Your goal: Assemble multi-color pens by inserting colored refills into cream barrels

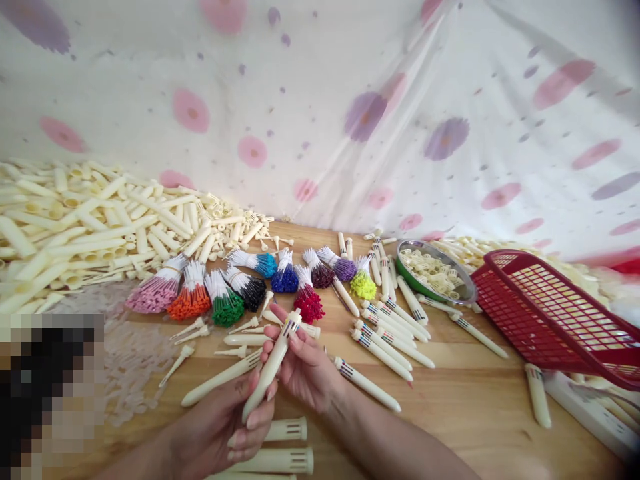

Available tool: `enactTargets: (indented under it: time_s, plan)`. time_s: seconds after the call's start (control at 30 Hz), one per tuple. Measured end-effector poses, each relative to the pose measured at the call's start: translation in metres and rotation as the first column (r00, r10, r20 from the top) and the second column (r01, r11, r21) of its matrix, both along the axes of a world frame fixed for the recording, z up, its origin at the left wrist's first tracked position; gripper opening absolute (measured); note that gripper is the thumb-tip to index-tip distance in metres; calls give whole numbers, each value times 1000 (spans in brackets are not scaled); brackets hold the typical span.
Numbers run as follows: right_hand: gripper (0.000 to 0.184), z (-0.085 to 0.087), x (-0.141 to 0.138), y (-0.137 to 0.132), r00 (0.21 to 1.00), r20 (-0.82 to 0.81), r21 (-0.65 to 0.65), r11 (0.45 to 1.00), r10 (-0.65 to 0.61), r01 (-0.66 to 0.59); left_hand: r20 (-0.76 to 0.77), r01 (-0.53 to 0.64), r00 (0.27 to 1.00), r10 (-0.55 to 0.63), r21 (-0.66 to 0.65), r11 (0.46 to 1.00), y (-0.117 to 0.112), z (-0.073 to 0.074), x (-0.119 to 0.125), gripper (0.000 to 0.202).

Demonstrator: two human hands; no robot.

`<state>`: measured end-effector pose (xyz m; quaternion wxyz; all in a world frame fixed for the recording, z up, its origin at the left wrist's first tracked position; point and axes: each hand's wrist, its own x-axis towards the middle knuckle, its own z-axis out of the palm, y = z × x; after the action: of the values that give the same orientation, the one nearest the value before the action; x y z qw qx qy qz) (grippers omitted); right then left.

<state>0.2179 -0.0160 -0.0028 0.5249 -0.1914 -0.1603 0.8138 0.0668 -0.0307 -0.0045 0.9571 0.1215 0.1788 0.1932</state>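
A cream multicolour pen is held tilted between my two hands, its slotted end with coloured sliders pointing up and away. My left hand wraps round the lower barrel near the tapered tip. With thumb and fingers, my right hand grips the slotted top end. Beneath and beside my hands lie several cream pen barrels. Just beyond are rubber-banded bundles of refills in different colours, such as the green bundle and the red bundle. Pens with coloured sliders lie right of my hands.
A large heap of cream barrels fills the back left. Small translucent pieces spread at left. A green-sided bowl of small cream parts stands back right, beside a tilted red basket. A white power strip lies at right.
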Motion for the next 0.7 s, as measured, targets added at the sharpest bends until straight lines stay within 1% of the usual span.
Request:
enactTargets:
  time_s: [0.1, 0.2, 0.37, 0.47, 0.57, 0.67, 0.7]
  plan:
    - [51, 5, 1, 2, 997, -64, 9, 999, 36, -35, -15, 6, 1000, -6, 16, 1000, 1, 0, 1, 25]
    - [55, 11, 4, 5, 990, -103, 28, 995, 95, -92, -38, 33, 999, -31, 51, 998, 0, -1, 4, 28]
    - [35, 16, 9, 6, 987, -119, 43, 994, 110, -105, -54, 42, 998, -36, 115, 992, -3, -4, 8, 31]
    - [35, 16, 8, 3, 990, -110, 53, 995, 92, -86, -69, 44, 997, -35, 132, 990, -3, -4, 8, 32]
    - [41, 13, 5, 1, 992, -89, 60, 995, 90, -85, -113, 10, 994, 6, 145, 989, -3, -3, 9, 33]
    - [39, 9, 4, 1, 997, -43, 89, 994, 69, -65, -156, -68, 983, 93, 161, 985, -3, -1, 9, 33]
    - [37, 8, 5, 2, 998, -25, 101, 994, 52, -49, -161, -76, 982, 103, 162, 984, -3, -1, 8, 33]
